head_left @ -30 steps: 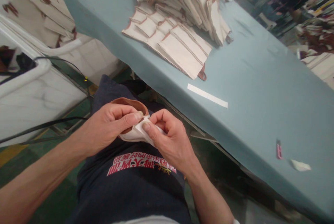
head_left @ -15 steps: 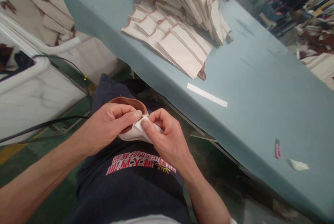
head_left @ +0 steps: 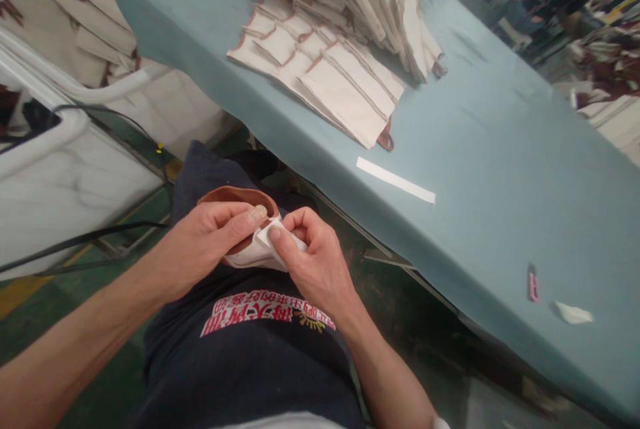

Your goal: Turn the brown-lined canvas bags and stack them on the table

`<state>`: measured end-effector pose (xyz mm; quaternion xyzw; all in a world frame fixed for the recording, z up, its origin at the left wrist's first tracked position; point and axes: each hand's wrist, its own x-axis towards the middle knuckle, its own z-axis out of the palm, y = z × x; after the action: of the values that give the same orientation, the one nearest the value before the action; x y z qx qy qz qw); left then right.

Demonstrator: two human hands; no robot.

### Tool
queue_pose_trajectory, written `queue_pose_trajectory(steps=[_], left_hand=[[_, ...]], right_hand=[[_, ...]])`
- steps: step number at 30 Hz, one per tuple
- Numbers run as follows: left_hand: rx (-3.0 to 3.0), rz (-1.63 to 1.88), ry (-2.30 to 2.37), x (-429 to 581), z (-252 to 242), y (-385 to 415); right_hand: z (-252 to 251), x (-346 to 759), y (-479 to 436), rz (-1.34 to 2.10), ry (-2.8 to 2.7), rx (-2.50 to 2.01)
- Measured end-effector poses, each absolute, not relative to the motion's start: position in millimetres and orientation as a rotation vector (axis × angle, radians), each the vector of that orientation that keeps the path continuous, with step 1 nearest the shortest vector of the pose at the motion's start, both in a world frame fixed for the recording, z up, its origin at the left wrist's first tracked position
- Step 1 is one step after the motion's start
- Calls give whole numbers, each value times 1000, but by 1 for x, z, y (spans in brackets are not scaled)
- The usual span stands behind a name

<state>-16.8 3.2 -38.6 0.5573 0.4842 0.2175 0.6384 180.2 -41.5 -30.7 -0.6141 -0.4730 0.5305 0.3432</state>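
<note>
My left hand (head_left: pixel 217 232) is closed on a cream fabric piece (head_left: pixel 253 256) with brown trim (head_left: pixel 257 196), its thumb pressing near the edge. The piece rests over my dark apron (head_left: pixel 240 376), and a brown band curves up behind the fingers. My right hand (head_left: pixel 317 246) pinches a small white piece (head_left: pixel 265 234) between thumb and fingers, against the trimmed edge. Whether that white piece is folded cloth or something firmer, I cannot tell. Both hands are close together, with the thumbs on top.
On the blue-green table (head_left: pixel 480 202) lie a pile of cream fabric pieces with brown edges (head_left: pixel 345 86), a white strip (head_left: pixel 395 179), a pink-handled small tool (head_left: pixel 533 282) and a pale scrap (head_left: pixel 573 313). At left stand white bins (head_left: pixel 60 196) and a black cable (head_left: pixel 80 240).
Both hands and the fabric piece have shifted very slightly left in view, along with the whole scene. The grips look the same.
</note>
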Motion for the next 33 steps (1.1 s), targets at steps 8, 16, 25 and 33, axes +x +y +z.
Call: queue_pose_trajectory(steps=[8,16,25,33], left_hand=[[1079,460,1094,-15,-34,7],[1084,512,1137,-12,-38,7],[1083,514,1104,-12,-39,9],[1067,494,1130,-9,-29,9]], right_hand=[[-34,180,-40,1403,-1225,-1561],[-37,178,-38,1499,-1151,-1503],[-39,179,-37,1525,-1146,-1475],[-40,177,-38,1555,-1113,-1447]])
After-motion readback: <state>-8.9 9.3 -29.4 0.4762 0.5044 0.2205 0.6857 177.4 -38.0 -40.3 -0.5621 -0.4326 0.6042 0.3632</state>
